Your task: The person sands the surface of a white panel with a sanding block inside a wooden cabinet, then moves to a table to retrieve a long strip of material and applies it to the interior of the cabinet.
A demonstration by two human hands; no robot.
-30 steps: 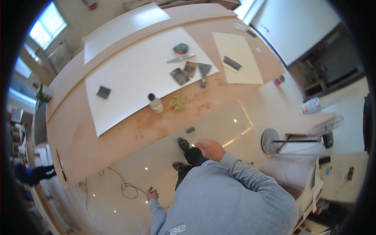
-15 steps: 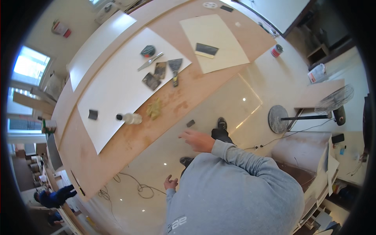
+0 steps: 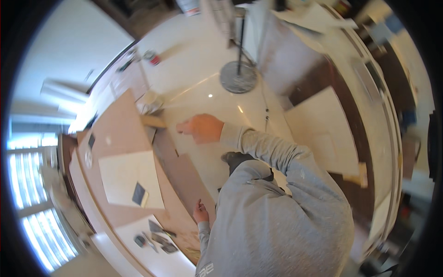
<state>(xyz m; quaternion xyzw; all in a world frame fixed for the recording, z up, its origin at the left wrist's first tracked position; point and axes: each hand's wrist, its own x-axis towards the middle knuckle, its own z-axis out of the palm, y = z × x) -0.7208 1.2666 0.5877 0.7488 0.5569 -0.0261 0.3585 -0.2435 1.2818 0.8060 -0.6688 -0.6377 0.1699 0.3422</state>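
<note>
My right hand (image 3: 203,128) is held out in mid-air over the pale floor, with its fingers loosely bent and somewhat blurred; no object shows in it. Lower and closer to the table, my left hand (image 3: 200,213) hangs beside my body, fingers partly spread, and nothing is visible in it. Left of both hands lies the long wooden table (image 3: 121,131). On it are a cream sheet (image 3: 121,173) with a dark-bladed spreader (image 3: 139,194) and a white sheet (image 3: 154,256) bearing a putty knife (image 3: 159,228) and other small tools.
A fan's round base (image 3: 238,77) stands on the floor ahead, its cable running toward me. A red-and-white can (image 3: 151,57) sits farther left. Pale board (image 3: 323,129) and cluttered shelving are on my right. A bright window (image 3: 48,240) is at the left.
My view has swung to the right, so the table now lies at the left and the fan base is ahead. My legs have shifted as my body turns. Both hands appear free in both frames.
</note>
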